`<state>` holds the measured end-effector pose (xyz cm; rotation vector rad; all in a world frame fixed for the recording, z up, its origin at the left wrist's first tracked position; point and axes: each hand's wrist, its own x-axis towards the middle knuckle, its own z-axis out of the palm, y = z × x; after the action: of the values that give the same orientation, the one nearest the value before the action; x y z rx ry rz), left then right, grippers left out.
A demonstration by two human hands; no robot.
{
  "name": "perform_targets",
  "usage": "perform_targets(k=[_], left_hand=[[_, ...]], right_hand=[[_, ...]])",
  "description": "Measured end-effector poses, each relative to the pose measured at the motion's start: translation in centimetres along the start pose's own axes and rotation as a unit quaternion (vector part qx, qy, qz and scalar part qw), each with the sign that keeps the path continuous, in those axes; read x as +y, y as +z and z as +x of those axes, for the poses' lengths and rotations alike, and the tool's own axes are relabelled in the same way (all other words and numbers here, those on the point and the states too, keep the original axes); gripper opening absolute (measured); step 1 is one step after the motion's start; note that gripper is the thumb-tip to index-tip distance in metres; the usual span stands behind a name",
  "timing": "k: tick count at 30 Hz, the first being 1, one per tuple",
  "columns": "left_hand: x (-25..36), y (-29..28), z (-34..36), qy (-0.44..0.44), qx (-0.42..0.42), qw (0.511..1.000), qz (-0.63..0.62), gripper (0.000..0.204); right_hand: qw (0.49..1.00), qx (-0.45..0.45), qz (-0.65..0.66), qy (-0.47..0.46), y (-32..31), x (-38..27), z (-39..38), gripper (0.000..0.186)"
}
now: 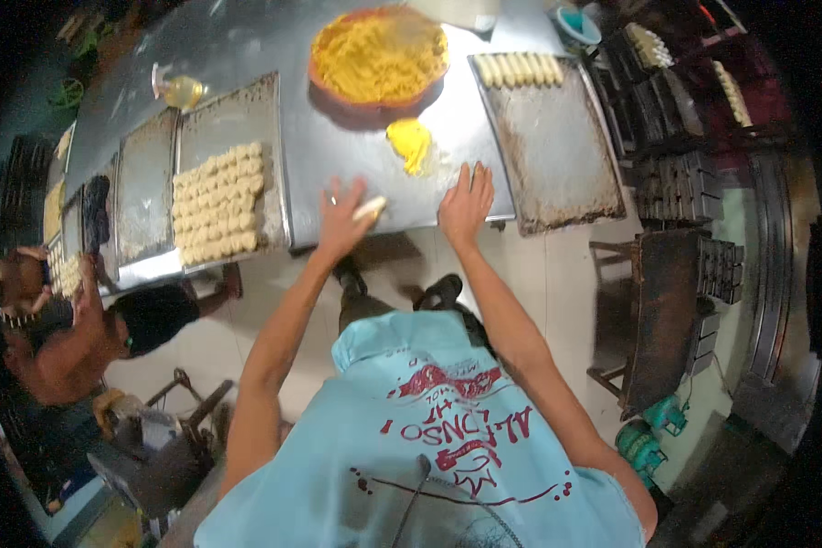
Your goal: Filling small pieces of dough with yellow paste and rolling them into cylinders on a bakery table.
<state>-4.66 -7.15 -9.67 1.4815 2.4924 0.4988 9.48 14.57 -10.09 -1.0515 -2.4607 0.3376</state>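
My left hand (342,219), slightly blurred, is on the steel table (315,146) with fingers spread, against a small pale dough piece (369,208) by its thumb; whether it grips this is unclear. My right hand (468,201) lies near the table's front edge, fingers stretched out and empty. Between and beyond my hands is a yellow heap of filling (408,144), below a large round basin (377,57) full of yellow mixture. A tray (566,173) to the right carries a row of pale rolls (521,69) at its far end.
Left are trays (146,183), one with rows of dough pieces (217,205), and a bottle (178,89). A co-worker (55,347) works at the far left, near a chair (164,457). Right are dark racks (667,183), a brown bench (653,320) and a small bowl (580,26).
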Motion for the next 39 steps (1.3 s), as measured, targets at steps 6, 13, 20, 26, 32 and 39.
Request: perform_targets(k=[6,13,20,26,32,39], left_hand=[[3.2,0.6,-1.6,-0.104,-0.003,0.994,-0.035,0.057],[4.5,-7.3,-1.4,-0.238,0.148,0.793,-0.54,0.053],[-5.0,-12.7,-1.6,-0.204,0.193,0.86,-0.427,0.05],[-20.0,-12.7,-0.1,-0.111,0.067,0.991,-0.021,0.026],[-13.3,-16.4,1.1,-0.147,-0.015,0.937,-0.316,0.019],[-3.4,-10.1,2.6,-0.309,-0.032,0.758,-0.573,0.017]], right_hand=[[0.987,-0.001,0.159,0.015,-0.2,1.6,-1.0,0.041],[0.792,-0.199,0.495,0.296,-4.1,-12.0,-3.7,0.027],[0.614,-0.238,0.629,0.413,-0.5,-18.7,-1.1,0.023],[0.546,-0.237,0.666,0.45,0.1,-12.9,-2.5,0.028],[0.586,-0.128,0.625,0.499,-4.0,-5.9,-0.9,0.034],[0.851,0.118,0.401,0.318,-9.8,9.8,22.1,0.017]])
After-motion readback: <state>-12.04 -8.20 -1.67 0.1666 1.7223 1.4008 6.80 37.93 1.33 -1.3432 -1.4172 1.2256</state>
